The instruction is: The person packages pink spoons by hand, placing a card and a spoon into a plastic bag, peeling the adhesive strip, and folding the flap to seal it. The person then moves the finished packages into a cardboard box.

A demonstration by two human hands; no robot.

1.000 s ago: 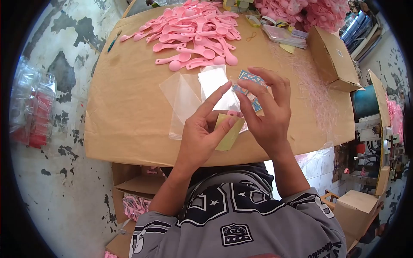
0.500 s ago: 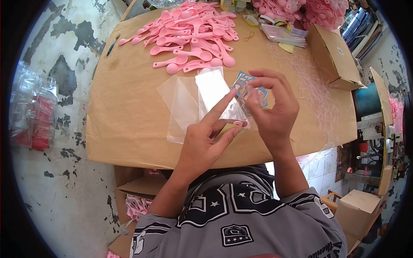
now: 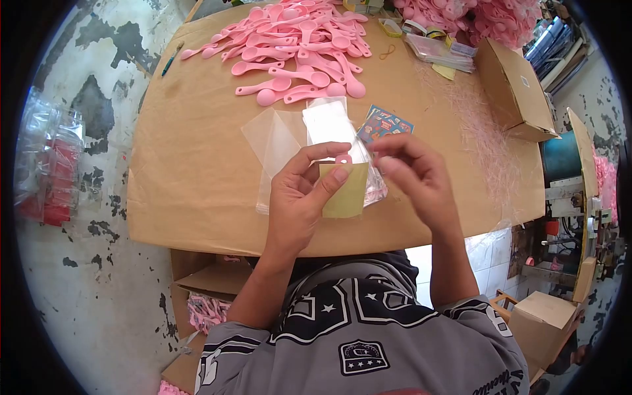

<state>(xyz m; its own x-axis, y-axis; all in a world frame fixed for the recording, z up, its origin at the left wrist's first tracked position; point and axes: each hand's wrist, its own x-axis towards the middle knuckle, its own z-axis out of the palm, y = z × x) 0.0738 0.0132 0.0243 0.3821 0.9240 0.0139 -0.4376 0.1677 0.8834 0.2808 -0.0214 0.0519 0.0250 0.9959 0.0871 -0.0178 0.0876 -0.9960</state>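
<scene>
My left hand (image 3: 297,194) pinches a yellowish-green card (image 3: 346,191) together with a pink spoon, whose handle end (image 3: 343,159) shows above the card. The rest of that spoon is hidden. Just right of the card, my right hand (image 3: 418,178) is raised with thumb and forefinger close together; whatever may be between them is too small to tell. Clear plastic bags (image 3: 326,122) lie behind my hands, and another clear bag (image 3: 273,141) is spread to their left. Blue printed cards (image 3: 387,124) rest behind my right hand.
A heap of pink spoons (image 3: 306,46) covers the table's back. At the back right are packed plastic sleeves (image 3: 440,54), tape rolls (image 3: 415,27) and a cardboard box (image 3: 513,92). Thin plastic strands (image 3: 477,122) lie on the right, a pen (image 3: 172,59) at the back left.
My left hand has turned upward, bringing the yellowish-green card and the spoon handle upright into view. My right hand has moved slightly down, uncovering more of the blue cards.
</scene>
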